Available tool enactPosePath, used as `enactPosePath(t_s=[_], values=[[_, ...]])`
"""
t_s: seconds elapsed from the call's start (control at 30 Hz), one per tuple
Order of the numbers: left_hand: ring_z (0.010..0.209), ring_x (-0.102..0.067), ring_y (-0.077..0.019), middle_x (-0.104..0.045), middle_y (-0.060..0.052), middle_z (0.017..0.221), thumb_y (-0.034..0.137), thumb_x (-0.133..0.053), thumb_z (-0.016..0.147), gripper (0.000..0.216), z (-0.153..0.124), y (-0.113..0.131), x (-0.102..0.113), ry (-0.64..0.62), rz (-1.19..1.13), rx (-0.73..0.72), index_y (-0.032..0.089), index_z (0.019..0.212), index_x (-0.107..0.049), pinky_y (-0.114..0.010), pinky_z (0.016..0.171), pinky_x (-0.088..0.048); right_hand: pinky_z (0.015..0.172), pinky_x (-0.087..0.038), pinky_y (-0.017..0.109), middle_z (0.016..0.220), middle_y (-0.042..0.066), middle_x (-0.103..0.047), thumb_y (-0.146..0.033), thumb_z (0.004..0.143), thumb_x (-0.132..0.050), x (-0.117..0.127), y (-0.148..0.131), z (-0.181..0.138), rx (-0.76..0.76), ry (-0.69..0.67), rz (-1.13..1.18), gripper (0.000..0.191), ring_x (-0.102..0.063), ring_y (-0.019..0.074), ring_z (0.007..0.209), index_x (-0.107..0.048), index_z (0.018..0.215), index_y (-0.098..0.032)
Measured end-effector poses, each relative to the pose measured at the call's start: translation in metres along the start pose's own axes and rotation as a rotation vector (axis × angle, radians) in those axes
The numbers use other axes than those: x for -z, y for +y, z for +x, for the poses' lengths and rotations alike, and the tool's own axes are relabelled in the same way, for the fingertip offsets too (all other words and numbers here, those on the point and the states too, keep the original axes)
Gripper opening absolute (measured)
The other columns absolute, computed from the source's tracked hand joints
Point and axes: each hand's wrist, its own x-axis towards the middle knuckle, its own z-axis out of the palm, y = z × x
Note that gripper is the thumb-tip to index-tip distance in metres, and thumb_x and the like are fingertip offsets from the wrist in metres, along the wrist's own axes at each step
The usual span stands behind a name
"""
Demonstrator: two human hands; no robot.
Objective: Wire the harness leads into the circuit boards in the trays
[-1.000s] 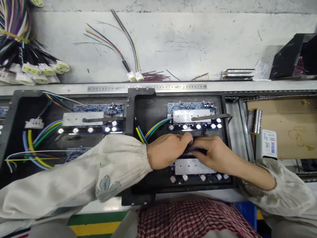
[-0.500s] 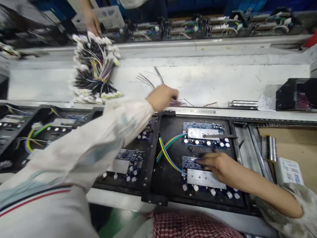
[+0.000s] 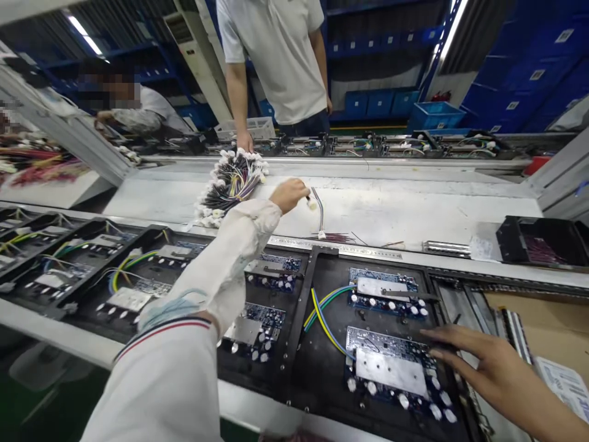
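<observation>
My left hand [image 3: 289,195] reaches over the white bench, its fingers pinched on a short cable with a pale connector [image 3: 312,204], slightly blurred. Just right of it lies another thin wire cable [image 3: 321,215] with a white plug. My right hand [image 3: 490,362] is open, fingers stretched out at the right end of the lower circuit board [image 3: 386,341]; whether they touch it I cannot tell. That board carries a silver metal plate [image 3: 391,372]. Above it, a second circuit board [image 3: 386,293] sits in the same black tray [image 3: 317,374]. Yellow, blue and green wires [image 3: 324,313] run from the boards' left sides.
A bundle of cables with white plugs [image 3: 232,187] lies beyond my left arm. A co-worker [image 3: 280,55] stands across the bench, a hand near the bundle. A steel ruler [image 3: 368,250] lies along the bench edge. At right are a black bin [image 3: 543,239] and cardboard [image 3: 543,325].
My right hand has drawn back rightward from the lower board's upper part, and its fingers have opened. My left hand now holds a cable by its connector end. The view has tilted up.
</observation>
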Motion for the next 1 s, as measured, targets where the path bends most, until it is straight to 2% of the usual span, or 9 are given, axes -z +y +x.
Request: enactPosePath(t_s=[0.13, 0.17, 0.2, 0.27, 0.33, 0.43, 0.53, 0.73, 1.0], values=[[0.094, -0.060, -0.0158, -0.065, -0.007, 0.097, 0.012, -0.040, 0.087, 0.021, -0.043, 0.034, 0.060, 0.552, -0.125, 0.176, 0.018, 0.098, -0.056, -0.031, 0.087, -0.047, 0.062, -0.060, 0.029, 0.086, 0.001, -0.073, -0.046, 0.080, -0.058, 0.022, 0.008, -0.001, -0.057, 0.080, -0.049, 0.025, -0.070, 0.0227, 0.073, -0.074, 0.090, -0.029], [0.086, -0.062, -0.0148, -0.065, -0.005, 0.093, 0.017, -0.047, 0.085, 0.016, -0.058, 0.054, 0.067, 0.778, -0.350, 0.230, 0.018, 0.098, -0.056, -0.029, 0.082, -0.049, 0.062, -0.059, 0.030, 0.084, 0.001, -0.073, -0.049, 0.079, -0.058, 0.026, 0.008, 0.003, -0.081, 0.123, -0.059, 0.027, -0.070, 0.0233, 0.072, -0.074, 0.088, -0.029], [0.080, -0.063, -0.0146, -0.065, -0.003, 0.088, 0.021, -0.060, 0.079, 0.019, -0.073, 0.078, 0.068, 0.860, -0.601, 0.257, 0.019, 0.098, -0.056, -0.029, 0.077, -0.051, 0.063, -0.059, 0.031, 0.083, 0.002, -0.073, -0.051, 0.078, -0.057, 0.029, 0.005, 0.011, -0.103, 0.171, -0.056, 0.029, -0.070, 0.0236, 0.073, -0.074, 0.088, -0.029], [0.069, -0.061, -0.0129, -0.064, 0.000, 0.074, 0.018, -0.078, 0.059, 0.028, -0.098, 0.129, 0.056, 0.674, -1.039, 0.342, 0.018, 0.080, -0.059, -0.027, 0.069, -0.052, 0.067, -0.057, 0.032, 0.086, 0.003, -0.073, -0.053, 0.079, -0.056, 0.027, -0.010, 0.032, -0.131, 0.205, 0.000, 0.031, -0.069, 0.0233, 0.078, -0.073, 0.089, -0.028], [0.065, -0.060, -0.0123, -0.063, -0.001, 0.066, 0.016, -0.083, 0.050, 0.029, -0.115, 0.172, 0.031, 0.202, -1.426, 0.537, 0.016, 0.070, -0.061, -0.026, 0.068, -0.052, 0.072, -0.054, 0.033, 0.094, 0.005, -0.072, -0.051, 0.081, -0.054, 0.014, -0.032, 0.059, -0.098, 0.054, 0.113, 0.033, -0.067, 0.0223, 0.085, -0.071, 0.092, -0.025], [0.055, -0.059, -0.0120, -0.062, -0.002, 0.060, 0.025, -0.083, 0.050, 0.030, -0.123, 0.204, -0.002, -0.024, -1.576, 0.669, 0.014, 0.066, -0.060, -0.026, 0.057, -0.051, 0.064, -0.049, 0.030, 0.076, 0.005, -0.070, -0.043, 0.082, -0.055, -0.014, -0.056, 0.093, -0.085, -0.182, 0.229, 0.028, -0.063, 0.0172, 0.069, -0.069, 0.079, -0.019], [0.054, -0.059, -0.0112, -0.063, -0.001, 0.062, 0.026, -0.082, 0.052, 0.032, -0.116, 0.201, -0.017, -0.104, -1.636, 0.755, 0.013, 0.070, -0.059, -0.025, 0.055, -0.053, 0.048, -0.038, 0.025, 0.052, 0.000, -0.059, -0.040, 0.082, -0.057, -0.031, -0.057, 0.110, -0.205, -0.278, 0.388, 0.028, -0.049, 0.0099, 0.046, -0.065, 0.071, -0.016], [0.052, -0.062, -0.0135, -0.063, -0.002, 0.058, 0.016, -0.077, 0.057, 0.025, -0.101, 0.180, -0.028, -0.274, -1.658, 0.818, 0.011, 0.072, -0.058, -0.025, 0.053, -0.055, 0.044, -0.031, 0.023, 0.046, -0.002, -0.054, -0.036, 0.079, -0.059, -0.034, -0.036, 0.118, -0.295, -0.285, 0.456, 0.026, -0.041, 0.0066, 0.041, -0.065, 0.065, -0.015], [0.052, -0.062, -0.0118, -0.062, 0.000, 0.057, 0.013, -0.076, 0.059, 0.022, -0.106, 0.163, -0.028, -0.231, -1.619, 0.833, 0.010, 0.071, -0.058, -0.024, 0.054, -0.057, 0.051, -0.036, 0.024, 0.058, 0.001, -0.064, -0.032, 0.078, -0.061, -0.034, -0.037, 0.094, -0.304, -0.482, 0.341, 0.018, -0.052, 0.0098, 0.051, -0.067, 0.070, -0.016]])
